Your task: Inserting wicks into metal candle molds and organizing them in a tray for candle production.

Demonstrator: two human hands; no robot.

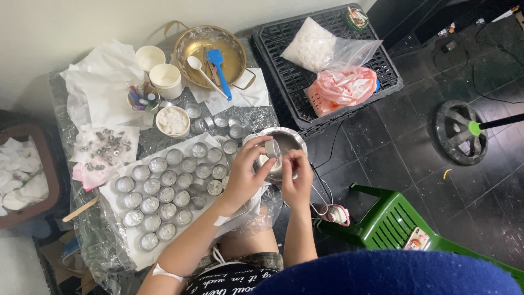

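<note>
The left hand (244, 175) holds a small metal cup (272, 148) between thumb and fingers, tilted on its side, just above a steel bowl (289, 136). The right hand (297, 177) is close beside it — its fingers are pinched together at the cup, but what they grip (if anything) I cannot tell. To the left, on white paper (117, 205), many similar metal cups (166, 188) stand in rows. Behind them there is a brass pan (237, 52) with a blue spatula (219, 68) and a white spoon (199, 66).
</note>
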